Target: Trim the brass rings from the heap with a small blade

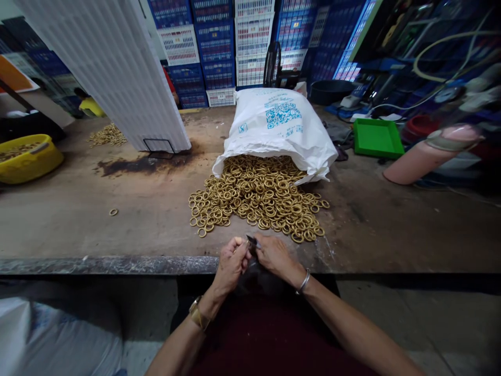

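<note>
At the near edge of the workbench, my left hand (231,262) is closed in a pinch on what looks like a gold-coloured ring, mostly covered by the fingers. My right hand (276,255) grips a small knife (252,241), its dark blade pointing left against the left fingertips. Just beyond both hands spreads a heap of gold-coloured rings (260,196). They spill from the mouth of a white woven sack (270,122) lying on its side. One loose ring (113,212) lies apart on the left.
A tall white corrugated panel (113,73) leans in a black wire stand. Left of it are a yellow basin (31,159) and a second ring pile (107,136). A green tray (378,137) and pink cylinder (426,154) stand right. Crates (215,47) line the back; a person in yellow (92,106) is far left.
</note>
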`<state>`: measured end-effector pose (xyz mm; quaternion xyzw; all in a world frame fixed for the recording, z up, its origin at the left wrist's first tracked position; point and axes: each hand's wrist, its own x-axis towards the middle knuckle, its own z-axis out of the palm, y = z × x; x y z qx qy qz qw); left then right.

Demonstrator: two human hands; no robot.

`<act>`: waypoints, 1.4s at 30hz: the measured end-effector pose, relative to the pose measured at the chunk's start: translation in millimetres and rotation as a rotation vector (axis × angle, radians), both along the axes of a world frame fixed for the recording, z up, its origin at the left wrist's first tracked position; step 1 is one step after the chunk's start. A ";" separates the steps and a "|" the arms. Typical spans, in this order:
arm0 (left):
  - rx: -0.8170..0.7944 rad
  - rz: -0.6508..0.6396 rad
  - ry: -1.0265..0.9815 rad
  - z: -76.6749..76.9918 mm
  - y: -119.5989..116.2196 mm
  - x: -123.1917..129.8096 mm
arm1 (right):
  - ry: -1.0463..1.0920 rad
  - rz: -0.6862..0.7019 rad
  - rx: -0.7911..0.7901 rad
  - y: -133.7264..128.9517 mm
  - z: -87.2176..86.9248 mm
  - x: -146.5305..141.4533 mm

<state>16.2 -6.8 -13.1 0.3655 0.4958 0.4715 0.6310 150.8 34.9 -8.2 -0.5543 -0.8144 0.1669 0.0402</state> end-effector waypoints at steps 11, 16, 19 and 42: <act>-0.154 0.003 -0.394 6.6 0.9 -6.2 | -0.074 -0.277 0.161 22.3 -10.3 14.0; -0.252 0.004 -0.520 9.6 4.9 -9.5 | -0.087 -0.254 0.176 23.6 -10.2 15.2; -0.315 0.002 -0.615 9.6 7.1 -11.8 | -0.018 -0.262 0.178 24.1 -11.4 18.3; 0.082 0.212 0.159 4.5 20.8 -7.7 | 0.957 -0.215 -0.409 10.9 -1.8 4.8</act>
